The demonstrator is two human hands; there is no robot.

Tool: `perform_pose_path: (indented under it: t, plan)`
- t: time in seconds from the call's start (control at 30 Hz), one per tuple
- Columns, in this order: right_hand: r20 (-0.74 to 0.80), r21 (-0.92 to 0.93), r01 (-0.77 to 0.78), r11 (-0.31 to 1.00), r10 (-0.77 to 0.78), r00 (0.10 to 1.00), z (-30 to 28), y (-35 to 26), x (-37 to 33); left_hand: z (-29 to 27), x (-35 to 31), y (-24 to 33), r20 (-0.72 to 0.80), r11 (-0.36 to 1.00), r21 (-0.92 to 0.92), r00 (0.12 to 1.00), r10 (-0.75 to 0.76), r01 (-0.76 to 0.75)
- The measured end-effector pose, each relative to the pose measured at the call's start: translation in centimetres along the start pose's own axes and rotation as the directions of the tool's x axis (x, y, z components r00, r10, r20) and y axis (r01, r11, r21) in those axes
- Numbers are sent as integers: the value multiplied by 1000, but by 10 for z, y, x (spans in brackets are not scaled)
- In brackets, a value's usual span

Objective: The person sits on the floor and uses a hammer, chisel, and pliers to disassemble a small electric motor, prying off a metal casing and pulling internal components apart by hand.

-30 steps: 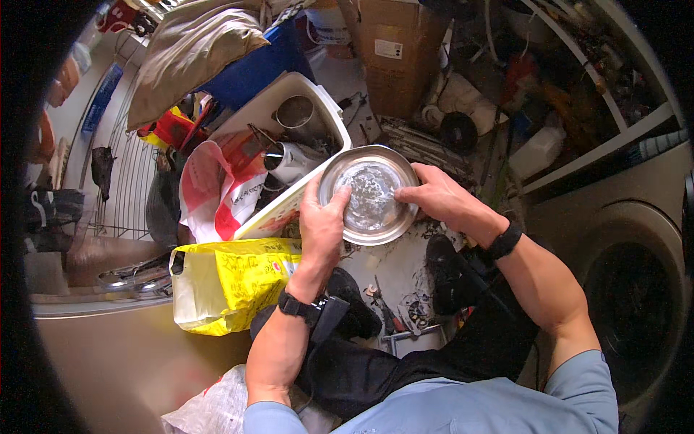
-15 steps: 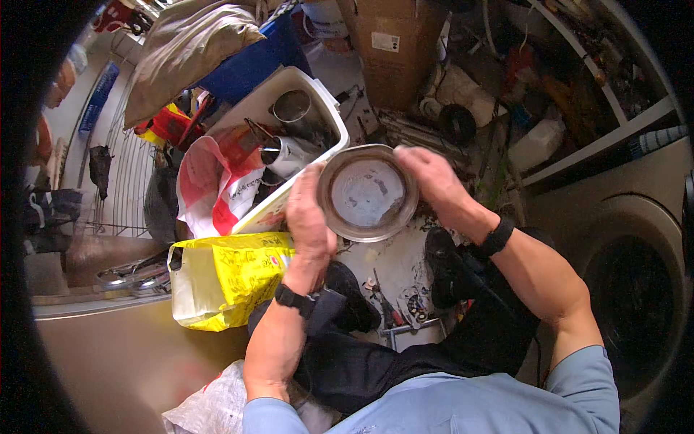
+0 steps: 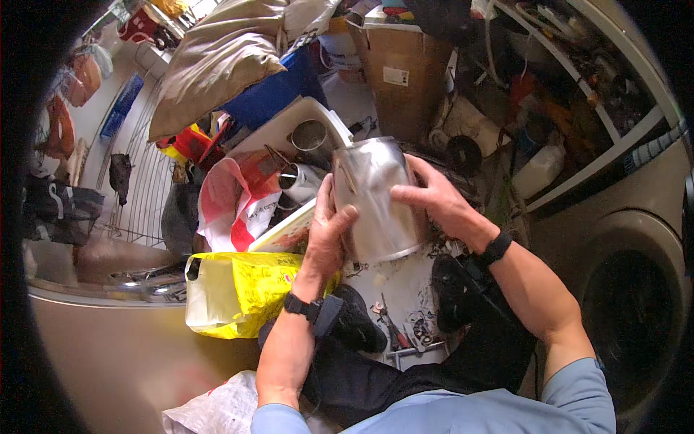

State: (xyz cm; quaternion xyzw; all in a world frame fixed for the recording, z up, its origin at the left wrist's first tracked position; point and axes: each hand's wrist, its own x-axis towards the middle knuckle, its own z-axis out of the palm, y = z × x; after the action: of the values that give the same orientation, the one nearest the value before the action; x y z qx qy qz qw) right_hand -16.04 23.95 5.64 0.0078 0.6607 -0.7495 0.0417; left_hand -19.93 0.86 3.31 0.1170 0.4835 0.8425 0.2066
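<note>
Both my hands hold a tall, shiny stainless-steel pot [image 3: 377, 210] over the floor, tilted so its curved side faces up. A rim shows along its lower edge; the inside is hidden. My left hand [image 3: 329, 228] presses its left side, thumb on the front. The fingers of my right hand [image 3: 437, 199] wrap behind the right side, with the thumb across the front. Just left of the pot stands a white plastic bin [image 3: 289, 226] holding a metal cup [image 3: 309, 135], a white cylindrical piece [image 3: 302, 184] and a red-and-white bag [image 3: 235, 202].
A yellow bag [image 3: 271, 278] stands beside my left wrist. Between my shoes lie a screwdriver [image 3: 399, 336] and small parts. Behind are a cardboard box [image 3: 401, 72] and a blue container [image 3: 278, 90] under beige cloth. A front-loading washing machine [image 3: 629, 267] is at right.
The pot has tipped from showing its round end to showing its side. My hands have shifted their hold with it, and the view has moved slightly.
</note>
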Motion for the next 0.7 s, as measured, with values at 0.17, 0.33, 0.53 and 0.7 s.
perform_pose_path:
  t: [0.17,0.33,0.53,0.7]
  plan:
    - [69,-148,76,986,-67,995,-2,2,-3,-10,-12,4,4,950,301,996,-92,87]
    - [176,-200,235,951,-201,964,-10,3,-1,-1,-13,12,34,912,409,999,-22,6]
    - [303,-636,525,565,-443,844,-2,-14,-27,5,-25,18,228,664,668,941,249,-338]
    - [347,-732,566,380,-507,789,7,-2,-38,-5,-36,20,515,153,809,810,280,-567]
